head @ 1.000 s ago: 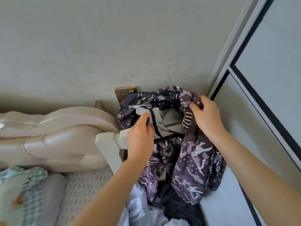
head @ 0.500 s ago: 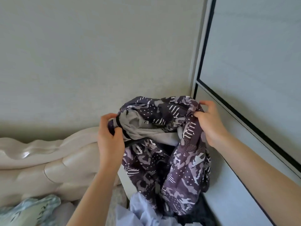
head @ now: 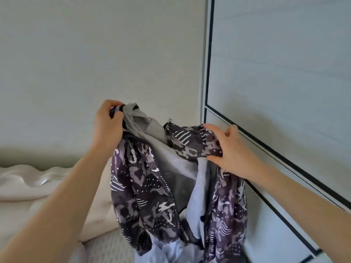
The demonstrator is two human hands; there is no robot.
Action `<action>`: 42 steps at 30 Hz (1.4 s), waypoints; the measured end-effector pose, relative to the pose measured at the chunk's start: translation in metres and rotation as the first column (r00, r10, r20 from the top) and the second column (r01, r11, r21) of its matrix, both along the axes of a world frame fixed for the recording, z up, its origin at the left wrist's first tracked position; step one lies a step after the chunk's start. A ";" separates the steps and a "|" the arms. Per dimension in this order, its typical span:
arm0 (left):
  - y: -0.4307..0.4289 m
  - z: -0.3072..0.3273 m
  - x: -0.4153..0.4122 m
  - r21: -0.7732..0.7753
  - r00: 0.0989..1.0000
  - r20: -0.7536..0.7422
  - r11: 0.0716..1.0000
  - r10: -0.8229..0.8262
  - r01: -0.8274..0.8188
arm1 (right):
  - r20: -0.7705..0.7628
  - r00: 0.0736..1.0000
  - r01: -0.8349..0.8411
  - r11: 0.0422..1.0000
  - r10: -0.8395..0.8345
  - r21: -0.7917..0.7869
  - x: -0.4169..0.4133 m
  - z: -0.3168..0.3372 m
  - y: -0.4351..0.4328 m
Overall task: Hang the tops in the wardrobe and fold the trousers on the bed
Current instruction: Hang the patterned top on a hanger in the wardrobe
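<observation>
A purple camouflage-print jacket [head: 144,188] with a grey lining hangs in the air between my hands, in front of the wall. My left hand [head: 108,128] grips its upper left edge near the collar, fingers curled round the fabric. My right hand [head: 228,150] pinches the upper right part of the jacket, thumb under the cloth and fingers over it. A small metal zip pull [head: 170,119] shows at the top between my hands. The jacket's lower part hangs over a pale blue garment [head: 195,198] below. The wardrobe's closed sliding door [head: 284,73] stands right beside my right hand.
A cream padded headboard [head: 30,185] runs along the lower left, under the plain wall [head: 95,54]. The wardrobe door's black frame line [head: 209,54] runs down the right of the jacket.
Both hands have lifted the jacket higher and spread it wider apart. The view has tilted up, so the white chair post and wall socket have dropped out of sight.
</observation>
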State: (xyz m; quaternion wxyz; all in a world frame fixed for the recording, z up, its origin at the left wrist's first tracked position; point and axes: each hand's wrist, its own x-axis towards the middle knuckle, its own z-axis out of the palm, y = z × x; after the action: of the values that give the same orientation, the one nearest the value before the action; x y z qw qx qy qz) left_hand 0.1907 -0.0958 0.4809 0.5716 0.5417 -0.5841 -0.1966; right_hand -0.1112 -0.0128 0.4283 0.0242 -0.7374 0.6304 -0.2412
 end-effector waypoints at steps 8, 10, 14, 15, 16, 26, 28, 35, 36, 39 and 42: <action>0.029 0.035 0.009 -0.100 0.993 0.108 0.994 -0.037 0.048 | 0.444 0.889 0.191 0.971 -0.111 -0.140 -0.029 0.061 0.044; 0.039 0.037 0.007 -0.104 0.989 0.130 0.991 -0.067 0.081 | 0.631 0.770 0.189 0.979 -0.095 -0.082 -0.036 0.075 0.060; 0.056 0.040 -0.007 0.003 0.936 0.286 0.977 -0.206 0.214 | 0.903 0.400 0.206 0.975 -0.159 0.080 -0.057 0.085 0.088; 0.061 0.041 -0.012 0.044 0.902 0.354 0.968 -0.246 0.247 | 0.934 0.302 0.202 0.970 -0.192 0.134 -0.064 0.088 0.094; 0.065 0.041 -0.019 0.080 0.870 0.413 0.962 -0.270 0.261 | 0.945 0.242 0.206 0.963 -0.221 0.172 -0.070 0.090 0.101; 0.121 0.041 -0.092 -0.050 0.883 0.427 0.970 -0.194 0.237 | 0.321 0.848 0.480 0.868 -0.421 -0.129 -0.118 0.085 0.215; 0.139 0.043 -0.104 -0.042 0.880 0.434 0.971 -0.193 0.234 | 0.292 0.866 0.446 0.891 -0.407 -0.083 -0.124 0.077 0.235; 0.213 0.034 -0.143 -0.079 0.829 0.540 0.971 -0.148 0.225 | 0.205 0.958 0.205 0.979 -0.202 0.008 -0.134 0.063 0.326; 0.225 0.028 -0.150 -0.061 0.838 0.522 0.974 -0.156 0.220 | 0.192 0.960 0.205 0.979 -0.203 0.012 -0.138 0.062 0.340; 0.265 0.016 -0.172 -0.009 0.880 0.420 0.969 -0.219 0.246 | 0.302 0.915 0.292 0.956 -0.266 -0.041 -0.144 0.062 0.389; 0.305 0.010 -0.195 0.031 0.885 0.353 0.949 -0.304 0.314 | 0.332 0.902 0.314 0.947 -0.276 -0.067 -0.152 0.056 0.433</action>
State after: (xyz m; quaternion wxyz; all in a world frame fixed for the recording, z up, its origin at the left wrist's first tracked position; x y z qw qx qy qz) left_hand -0.0046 0.2089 0.4912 0.4259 0.4605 -0.7585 -0.1766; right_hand -0.2632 0.4198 0.4838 0.0450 -0.5849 0.7072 -0.3947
